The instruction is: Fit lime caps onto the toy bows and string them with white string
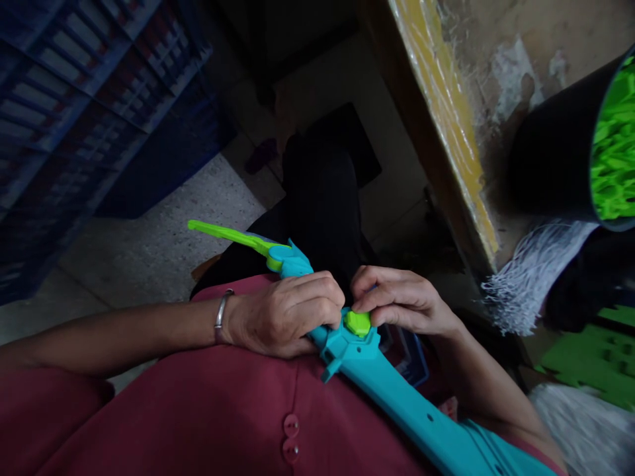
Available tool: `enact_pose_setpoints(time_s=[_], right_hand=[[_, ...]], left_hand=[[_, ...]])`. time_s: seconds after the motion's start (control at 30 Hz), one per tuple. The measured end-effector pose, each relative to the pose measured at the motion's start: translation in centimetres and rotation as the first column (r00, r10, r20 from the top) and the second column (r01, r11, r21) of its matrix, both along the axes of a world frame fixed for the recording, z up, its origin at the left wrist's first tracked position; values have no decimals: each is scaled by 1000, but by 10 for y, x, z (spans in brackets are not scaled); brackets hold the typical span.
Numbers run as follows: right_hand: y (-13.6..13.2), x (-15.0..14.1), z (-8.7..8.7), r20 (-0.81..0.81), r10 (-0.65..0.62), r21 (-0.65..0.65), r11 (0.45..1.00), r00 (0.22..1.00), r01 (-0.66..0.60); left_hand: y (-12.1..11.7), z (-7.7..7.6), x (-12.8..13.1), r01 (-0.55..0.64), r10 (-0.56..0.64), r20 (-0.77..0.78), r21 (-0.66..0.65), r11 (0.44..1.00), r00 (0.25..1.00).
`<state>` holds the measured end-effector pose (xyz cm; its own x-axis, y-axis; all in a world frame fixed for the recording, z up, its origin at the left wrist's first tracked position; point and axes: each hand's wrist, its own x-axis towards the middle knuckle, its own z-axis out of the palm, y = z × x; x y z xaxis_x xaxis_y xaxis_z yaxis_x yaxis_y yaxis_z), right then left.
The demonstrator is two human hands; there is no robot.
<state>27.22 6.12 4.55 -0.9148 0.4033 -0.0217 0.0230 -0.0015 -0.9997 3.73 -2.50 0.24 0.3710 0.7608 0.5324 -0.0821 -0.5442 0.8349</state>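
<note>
A long turquoise plastic toy (397,396) lies across my lap, with a lime green blade-like tip (223,235) pointing left. My left hand (285,314) is wrapped around the toy's shaft, a metal bangle on the wrist. My right hand (401,301) pinches a small lime green plastic piece (357,322) that sits on the toy's hexagonal hub, fingers pressed on top of it. Both hands rest over my red garment with buttons.
A black bucket (555,152) of lime green plastic parts (618,139) stands on a worn wooden table at the right. White strands (536,271) hang beside it. A green perforated piece (590,360) lies lower right. Blue crates (74,99) are stacked at the left on the speckled floor.
</note>
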Motion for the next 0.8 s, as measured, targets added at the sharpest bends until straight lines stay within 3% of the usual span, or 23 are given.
enact_pose_setpoints(time_s=[0.47,0.8], right_hand=[[-3,-1,1,1,1,-66,998,1000,-1],[1,-7,5,0,29,-54,998,1000,-28]], left_hand=[[3,4,-1,18,-17,-31,31,999,999],[4,8,-2,-40,48,-71,111,993,996]])
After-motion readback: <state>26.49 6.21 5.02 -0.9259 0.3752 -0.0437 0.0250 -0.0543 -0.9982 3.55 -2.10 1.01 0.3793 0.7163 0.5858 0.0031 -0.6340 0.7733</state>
